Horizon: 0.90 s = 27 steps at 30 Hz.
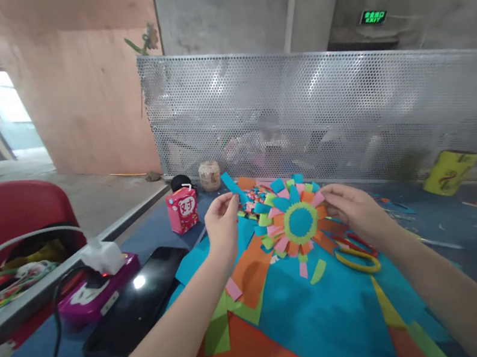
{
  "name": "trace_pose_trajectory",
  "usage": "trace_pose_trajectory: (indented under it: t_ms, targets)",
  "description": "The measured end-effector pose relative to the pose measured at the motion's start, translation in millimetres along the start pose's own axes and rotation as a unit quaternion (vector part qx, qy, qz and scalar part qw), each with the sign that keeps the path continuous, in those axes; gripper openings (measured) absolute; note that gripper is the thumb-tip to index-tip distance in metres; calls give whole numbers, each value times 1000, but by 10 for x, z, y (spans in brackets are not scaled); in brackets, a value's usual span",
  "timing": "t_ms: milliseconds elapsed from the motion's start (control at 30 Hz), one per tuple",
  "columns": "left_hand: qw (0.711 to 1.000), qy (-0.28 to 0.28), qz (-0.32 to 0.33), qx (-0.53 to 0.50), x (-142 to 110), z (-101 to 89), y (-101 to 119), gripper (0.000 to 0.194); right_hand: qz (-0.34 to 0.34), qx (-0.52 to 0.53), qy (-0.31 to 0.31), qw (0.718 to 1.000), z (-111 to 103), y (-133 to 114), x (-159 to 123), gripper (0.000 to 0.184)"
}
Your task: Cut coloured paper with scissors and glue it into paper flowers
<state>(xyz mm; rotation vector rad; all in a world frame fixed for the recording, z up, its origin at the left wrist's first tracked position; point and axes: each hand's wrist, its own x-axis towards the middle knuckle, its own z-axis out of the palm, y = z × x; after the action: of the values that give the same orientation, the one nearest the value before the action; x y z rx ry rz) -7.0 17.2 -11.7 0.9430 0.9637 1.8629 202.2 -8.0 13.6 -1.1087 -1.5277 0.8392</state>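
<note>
A round paper flower, with a blue centre, a green ring and petals of pink, orange, green and blue strips, is held up over the table. My right hand grips its right edge with closed fingers. My left hand pinches a blue paper strip just left of the flower. A heap of small coloured paper pieces lies behind the flower. Under both hands lie blue paper sheets and orange paper sheets.
Scissors with yellow and red handles lie below my right hand. At left are a pink carton, a black phone, a purple power strip with a white plug and a red chair. A perforated metal screen closes off the back.
</note>
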Motion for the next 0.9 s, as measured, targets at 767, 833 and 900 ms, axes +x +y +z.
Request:
trace_pose_trajectory:
  t_ms: [767,833,900]
  targets:
    - [996,-28,-90,4,-34,3,-150,29,226,388,73,891,124,563,-47,13]
    - [996,-32,-87,4,-45,1,-160,28,218,391,85,890,112,528,-67,15]
    - [996,-38,-87,0,-67,6,-166,27,211,395,101,888,109,494,-88,17]
